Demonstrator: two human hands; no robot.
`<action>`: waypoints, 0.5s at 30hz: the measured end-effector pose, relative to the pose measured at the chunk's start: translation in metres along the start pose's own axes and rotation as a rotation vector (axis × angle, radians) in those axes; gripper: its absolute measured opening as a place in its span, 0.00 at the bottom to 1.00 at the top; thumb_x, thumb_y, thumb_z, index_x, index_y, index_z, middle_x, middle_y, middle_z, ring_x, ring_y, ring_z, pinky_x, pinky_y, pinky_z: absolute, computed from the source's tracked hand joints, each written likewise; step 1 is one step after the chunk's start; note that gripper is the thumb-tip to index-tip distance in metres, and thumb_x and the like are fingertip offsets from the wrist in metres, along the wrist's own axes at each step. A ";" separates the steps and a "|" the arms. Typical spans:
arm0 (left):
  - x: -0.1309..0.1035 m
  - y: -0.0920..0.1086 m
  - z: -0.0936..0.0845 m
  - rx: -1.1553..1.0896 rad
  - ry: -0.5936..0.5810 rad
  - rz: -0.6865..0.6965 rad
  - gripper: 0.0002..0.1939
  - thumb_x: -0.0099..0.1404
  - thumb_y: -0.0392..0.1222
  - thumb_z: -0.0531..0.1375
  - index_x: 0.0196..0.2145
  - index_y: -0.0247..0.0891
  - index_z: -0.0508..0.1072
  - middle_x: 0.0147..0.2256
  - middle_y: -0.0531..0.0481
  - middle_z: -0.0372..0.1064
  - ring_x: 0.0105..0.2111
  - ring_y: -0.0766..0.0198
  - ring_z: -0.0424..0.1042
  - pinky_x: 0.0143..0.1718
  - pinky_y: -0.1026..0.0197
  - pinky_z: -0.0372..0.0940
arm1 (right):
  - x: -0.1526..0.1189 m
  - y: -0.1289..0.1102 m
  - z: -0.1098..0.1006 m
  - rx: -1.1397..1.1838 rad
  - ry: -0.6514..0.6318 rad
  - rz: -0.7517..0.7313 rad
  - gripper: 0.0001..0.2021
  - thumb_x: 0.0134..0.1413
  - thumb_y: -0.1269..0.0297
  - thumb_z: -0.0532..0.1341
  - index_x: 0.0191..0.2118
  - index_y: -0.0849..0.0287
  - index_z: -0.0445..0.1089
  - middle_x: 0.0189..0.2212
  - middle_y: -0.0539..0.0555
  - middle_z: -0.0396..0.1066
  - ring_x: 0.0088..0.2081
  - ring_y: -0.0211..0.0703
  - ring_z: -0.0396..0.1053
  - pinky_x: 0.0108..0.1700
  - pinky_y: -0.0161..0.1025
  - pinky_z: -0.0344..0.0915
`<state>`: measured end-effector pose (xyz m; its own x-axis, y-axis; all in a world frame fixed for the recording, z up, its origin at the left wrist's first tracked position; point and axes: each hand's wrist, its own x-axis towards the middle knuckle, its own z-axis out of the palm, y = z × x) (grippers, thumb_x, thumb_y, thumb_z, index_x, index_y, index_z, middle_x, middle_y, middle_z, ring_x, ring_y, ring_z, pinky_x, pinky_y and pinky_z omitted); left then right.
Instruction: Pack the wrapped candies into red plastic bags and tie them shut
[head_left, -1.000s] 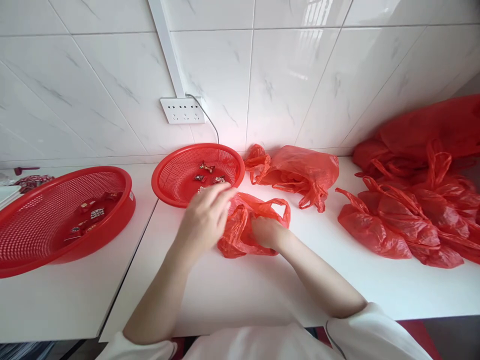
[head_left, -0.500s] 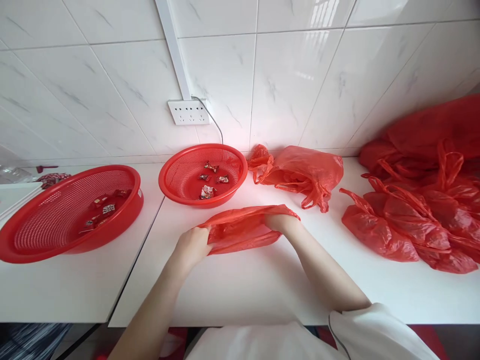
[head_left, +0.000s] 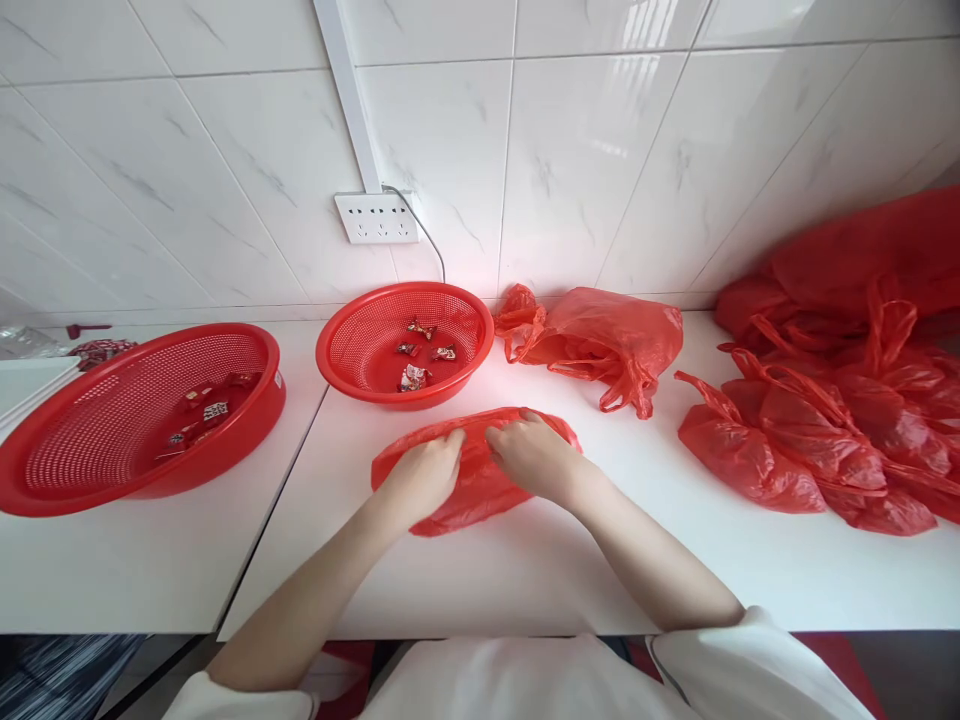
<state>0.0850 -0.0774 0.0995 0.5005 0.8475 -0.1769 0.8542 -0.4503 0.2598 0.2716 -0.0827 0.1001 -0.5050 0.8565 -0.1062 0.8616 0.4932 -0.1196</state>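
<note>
A thin red plastic bag (head_left: 480, 485) lies on the white table in front of me. My left hand (head_left: 429, 472) is closed with its fingers pinched at the bag's upper layer, left of the middle. Close by on the right, my right hand (head_left: 534, 452) is also closed, its curled fingers on the bag near the far rim. Only a small gap separates the two hands. Just beyond the bag stands a red perforated basket (head_left: 352, 375) holding several small wrapped sweets (head_left: 414, 378).
A larger red basket (head_left: 82, 410) with wrapped pieces stands at the left. Crumpled red plastic bags (head_left: 600, 330) lie by the wall. Several tied, filled red bags (head_left: 810, 430) are piled at the right. A socket strip (head_left: 376, 218) is on the tiled wall.
Both hands have moved inward over the bag, the left one rightward and the right one leftward. The bag's opening, held wide before, is now flatter and drawn together between the hands.
</note>
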 end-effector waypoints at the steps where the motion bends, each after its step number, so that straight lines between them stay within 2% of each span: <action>1: 0.010 -0.010 0.008 0.046 0.019 -0.026 0.15 0.69 0.37 0.45 0.48 0.34 0.66 0.36 0.40 0.73 0.34 0.53 0.75 0.31 0.57 0.63 | 0.007 0.002 0.006 -0.013 -0.019 0.053 0.10 0.61 0.70 0.52 0.38 0.63 0.70 0.29 0.58 0.74 0.31 0.46 0.71 0.50 0.46 0.59; 4: 0.032 -0.034 0.026 0.082 0.052 -0.066 0.22 0.70 0.41 0.46 0.59 0.32 0.58 0.45 0.34 0.71 0.43 0.51 0.74 0.39 0.55 0.65 | 0.027 0.009 0.024 -0.021 -0.046 0.155 0.12 0.59 0.68 0.56 0.46 0.68 0.68 0.42 0.69 0.73 0.46 0.59 0.70 0.56 0.56 0.54; 6: 0.038 -0.043 0.034 0.031 0.093 -0.065 0.24 0.72 0.43 0.45 0.61 0.32 0.55 0.50 0.34 0.69 0.47 0.51 0.71 0.45 0.53 0.65 | 0.037 0.014 0.033 -0.021 -0.028 0.167 0.14 0.59 0.72 0.54 0.49 0.69 0.66 0.50 0.74 0.67 0.53 0.63 0.65 0.55 0.59 0.53; 8: 0.040 -0.048 0.039 -0.030 0.142 -0.036 0.22 0.72 0.45 0.43 0.57 0.34 0.62 0.50 0.37 0.68 0.50 0.53 0.69 0.49 0.53 0.63 | 0.043 0.018 0.037 0.000 -0.021 0.115 0.14 0.59 0.77 0.50 0.49 0.67 0.66 0.49 0.70 0.68 0.51 0.57 0.67 0.52 0.51 0.58; 11: 0.039 -0.051 0.044 -0.095 0.169 0.011 0.18 0.72 0.44 0.45 0.47 0.39 0.71 0.51 0.42 0.66 0.51 0.54 0.68 0.50 0.55 0.64 | 0.049 0.022 0.037 0.046 -0.024 -0.001 0.15 0.60 0.79 0.47 0.46 0.63 0.68 0.39 0.61 0.73 0.40 0.46 0.72 0.43 0.39 0.62; 13: 0.037 -0.053 0.044 -0.127 0.118 0.001 0.14 0.69 0.43 0.50 0.48 0.42 0.71 0.54 0.43 0.64 0.49 0.54 0.69 0.46 0.56 0.66 | 0.051 0.025 0.037 0.069 -0.020 -0.057 0.15 0.61 0.78 0.48 0.45 0.61 0.69 0.39 0.58 0.74 0.38 0.43 0.71 0.40 0.36 0.62; 15: 0.034 -0.057 0.041 -0.170 0.043 -0.008 0.17 0.65 0.42 0.55 0.52 0.45 0.69 0.54 0.45 0.64 0.48 0.54 0.70 0.46 0.55 0.67 | 0.051 0.030 0.038 0.128 -0.008 -0.091 0.15 0.59 0.76 0.51 0.46 0.58 0.70 0.43 0.56 0.73 0.41 0.43 0.71 0.41 0.35 0.62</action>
<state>0.0594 -0.0342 0.0401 0.4842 0.8637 -0.1398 0.8202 -0.3925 0.4162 0.2693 -0.0298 0.0539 -0.5818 0.8075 -0.0972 0.7990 0.5451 -0.2540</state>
